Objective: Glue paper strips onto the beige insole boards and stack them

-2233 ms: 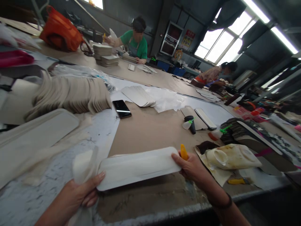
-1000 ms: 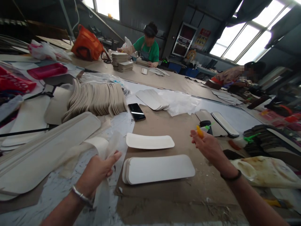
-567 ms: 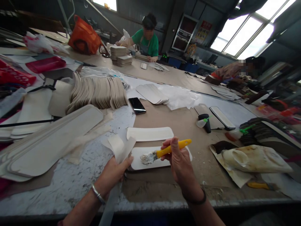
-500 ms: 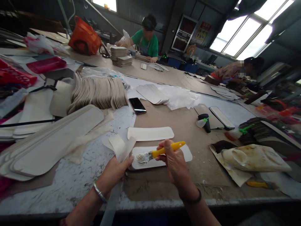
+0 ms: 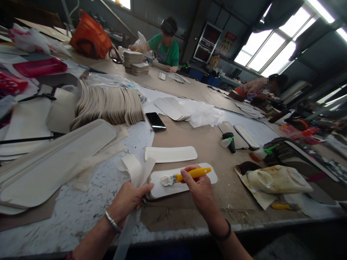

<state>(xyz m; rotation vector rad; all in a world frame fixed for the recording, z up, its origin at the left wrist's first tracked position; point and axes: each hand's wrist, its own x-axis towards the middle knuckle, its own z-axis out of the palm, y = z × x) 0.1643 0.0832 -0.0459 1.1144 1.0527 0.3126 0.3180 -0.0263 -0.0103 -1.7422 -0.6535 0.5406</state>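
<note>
The top white panel of a short stack lies on the brown-covered surface in front of the person, its long axis running left to right with the right end angled slightly away. The right hand reaches over the panel's near edge, fingers closed around the handle of a yellow-handled brush, whose whitened bristles point left over the panel's left half; whether they touch it cannot be told. The brush runs nearly along the panel's length, and the right hand hides part of the near edge. The left hand is nearer the left end, fingers pinched on a pale strip, the thumb at the stack's left corner, where it limits room for the bristles. Just beyond lies a second white panel, nearly parallel and apart from the stack. Farther off are a phone and fanned pieces; long panels lie left, while a stained container and another yellow-handled tool lie right.
</note>
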